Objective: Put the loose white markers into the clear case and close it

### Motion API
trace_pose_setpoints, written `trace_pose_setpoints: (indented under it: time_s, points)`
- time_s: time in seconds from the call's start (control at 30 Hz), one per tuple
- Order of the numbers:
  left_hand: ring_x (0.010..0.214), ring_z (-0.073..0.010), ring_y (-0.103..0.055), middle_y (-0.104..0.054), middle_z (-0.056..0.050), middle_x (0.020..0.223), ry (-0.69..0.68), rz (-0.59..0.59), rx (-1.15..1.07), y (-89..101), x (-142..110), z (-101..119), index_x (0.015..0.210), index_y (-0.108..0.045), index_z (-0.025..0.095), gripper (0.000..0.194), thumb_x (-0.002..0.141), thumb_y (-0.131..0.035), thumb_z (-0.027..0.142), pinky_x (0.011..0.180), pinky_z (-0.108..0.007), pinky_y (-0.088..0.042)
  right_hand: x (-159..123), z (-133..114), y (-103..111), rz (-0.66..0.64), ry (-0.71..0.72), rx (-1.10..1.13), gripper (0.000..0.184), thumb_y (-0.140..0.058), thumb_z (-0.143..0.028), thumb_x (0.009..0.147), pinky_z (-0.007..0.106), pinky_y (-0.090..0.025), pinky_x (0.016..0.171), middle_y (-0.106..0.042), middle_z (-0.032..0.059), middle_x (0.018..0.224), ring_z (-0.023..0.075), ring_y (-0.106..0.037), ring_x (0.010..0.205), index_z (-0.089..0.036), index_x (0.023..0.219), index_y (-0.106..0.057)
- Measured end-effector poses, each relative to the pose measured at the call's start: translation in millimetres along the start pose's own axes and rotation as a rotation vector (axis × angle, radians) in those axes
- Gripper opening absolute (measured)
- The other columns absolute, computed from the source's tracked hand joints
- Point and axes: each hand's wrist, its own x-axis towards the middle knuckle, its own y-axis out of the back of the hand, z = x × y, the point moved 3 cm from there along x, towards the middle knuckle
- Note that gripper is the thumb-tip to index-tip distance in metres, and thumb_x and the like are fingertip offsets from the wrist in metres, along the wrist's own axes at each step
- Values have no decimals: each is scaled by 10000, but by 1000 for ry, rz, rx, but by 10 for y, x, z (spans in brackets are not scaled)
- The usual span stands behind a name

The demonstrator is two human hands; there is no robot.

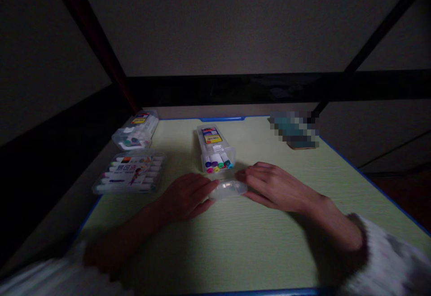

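Note:
A clear plastic lid [228,189] lies on the pale green table top [242,242] between my two hands. My left hand [186,196] rests on the table with its fingertips against the lid's left end. My right hand [274,186] holds the lid's right end with curled fingers. Just beyond the lid lies an open clear marker box [215,148] with several coloured marker caps showing at its near end.
A flat clear case of markers [131,172] lies at the left, and another clear marker box [136,130] sits behind it. A blurred-out bluish object [295,130] is at the far right corner. The table has a blue edge. The room is dim.

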Motion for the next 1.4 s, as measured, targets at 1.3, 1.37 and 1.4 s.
trace_pose_setpoints:
  time_s: [1.3,1.37,1.4]
  points:
    - [1088,-230,-492,-526,-169,1126,54,72,-44,-39,-90,-27,1135,-458,94,319,835,-490,200,852,-358,-493,0,-8,60,195,21,-89,300,-414,-302,884,349,-494,784,-559,144,1084,210,-508,977,-86,1040,-551]
    - [1139,-238,-457,-492,-180,1179,56,66,-65,-46,-85,-33,1154,-438,97,332,839,-477,192,878,-374,-485,2,-10,62,200,24,-100,302,-421,-300,881,355,-492,806,-542,153,1128,217,-503,1006,-80,1042,-551]
    - [1163,-242,-438,-473,-186,1205,58,59,-78,-52,-83,-37,1164,-427,99,337,842,-467,187,892,-385,-479,3,-10,65,204,26,-102,302,-422,-298,881,357,-491,816,-533,158,1146,220,-500,1018,-77,1042,-550]
